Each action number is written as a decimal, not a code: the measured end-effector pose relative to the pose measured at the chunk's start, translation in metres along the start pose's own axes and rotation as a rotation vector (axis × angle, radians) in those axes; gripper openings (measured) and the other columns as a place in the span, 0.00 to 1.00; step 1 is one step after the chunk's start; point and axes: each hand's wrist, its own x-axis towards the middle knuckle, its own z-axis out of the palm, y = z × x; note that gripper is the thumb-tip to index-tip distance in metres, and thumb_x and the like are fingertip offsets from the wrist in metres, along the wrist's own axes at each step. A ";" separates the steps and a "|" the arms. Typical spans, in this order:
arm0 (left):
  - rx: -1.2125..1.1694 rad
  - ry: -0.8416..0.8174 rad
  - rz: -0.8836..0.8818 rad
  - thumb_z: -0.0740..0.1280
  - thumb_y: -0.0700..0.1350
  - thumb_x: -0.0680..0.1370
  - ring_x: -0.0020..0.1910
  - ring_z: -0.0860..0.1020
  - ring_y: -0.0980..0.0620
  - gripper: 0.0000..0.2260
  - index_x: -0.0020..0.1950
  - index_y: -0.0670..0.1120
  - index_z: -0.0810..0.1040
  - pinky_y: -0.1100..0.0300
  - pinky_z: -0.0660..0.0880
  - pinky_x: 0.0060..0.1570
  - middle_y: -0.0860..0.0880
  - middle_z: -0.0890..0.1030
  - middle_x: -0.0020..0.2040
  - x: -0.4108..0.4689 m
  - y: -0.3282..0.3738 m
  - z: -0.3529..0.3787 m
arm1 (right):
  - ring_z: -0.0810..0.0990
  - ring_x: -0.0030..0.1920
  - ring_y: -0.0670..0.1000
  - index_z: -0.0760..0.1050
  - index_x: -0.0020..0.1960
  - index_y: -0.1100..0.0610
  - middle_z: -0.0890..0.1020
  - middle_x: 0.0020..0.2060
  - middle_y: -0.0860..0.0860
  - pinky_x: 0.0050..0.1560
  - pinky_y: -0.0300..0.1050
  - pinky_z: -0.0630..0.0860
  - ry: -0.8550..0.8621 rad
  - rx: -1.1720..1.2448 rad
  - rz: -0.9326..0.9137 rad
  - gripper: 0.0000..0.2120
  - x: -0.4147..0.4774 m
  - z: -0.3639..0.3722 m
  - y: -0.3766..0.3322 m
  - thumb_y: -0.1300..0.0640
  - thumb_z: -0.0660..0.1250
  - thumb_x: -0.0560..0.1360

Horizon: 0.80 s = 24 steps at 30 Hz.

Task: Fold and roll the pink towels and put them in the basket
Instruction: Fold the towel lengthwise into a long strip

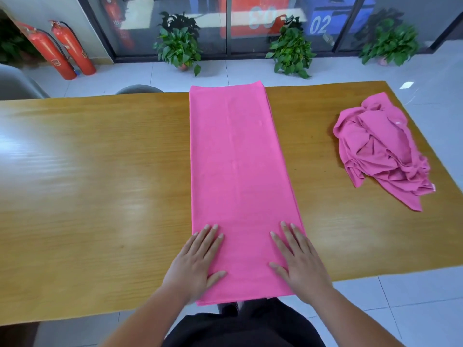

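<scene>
Right now you have both palms flat on the near end of the long pink towel, which lies as a smooth folded strip across the wooden table, from the far edge to the near edge. Its near end hangs a little over the table's edge in front of you.

Your left hand presses on the strip's left border, fingers straight and slightly spread, thumb pointing inward. Your right hand lies the same way on the right border. Neither hand pinches or curls round the cloth, and they stay well apart with bare towel between them.

A second pink towel sits crumpled in a heap near the table's right end, apart from the strip and untouched. A small pale tag shows on its top, too small to read.

Beyond the table, two red fire extinguishers lean against the wall at the far left; their labels are too small to read. Three leafy potted plants stand on the tiled floor along a glass wall. Behind the glass, a blue panel carries the white number "02". An orange panel beside it bears pale digits too blurred to read with certainty.
</scene>
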 end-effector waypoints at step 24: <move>-0.052 -0.216 -0.297 0.54 0.60 0.87 0.86 0.43 0.45 0.34 0.87 0.51 0.41 0.45 0.47 0.84 0.53 0.40 0.87 -0.062 0.035 -0.028 | 0.46 0.85 0.53 0.52 0.86 0.43 0.47 0.86 0.46 0.84 0.53 0.52 -0.086 0.184 -0.014 0.32 -0.045 -0.015 -0.008 0.38 0.57 0.85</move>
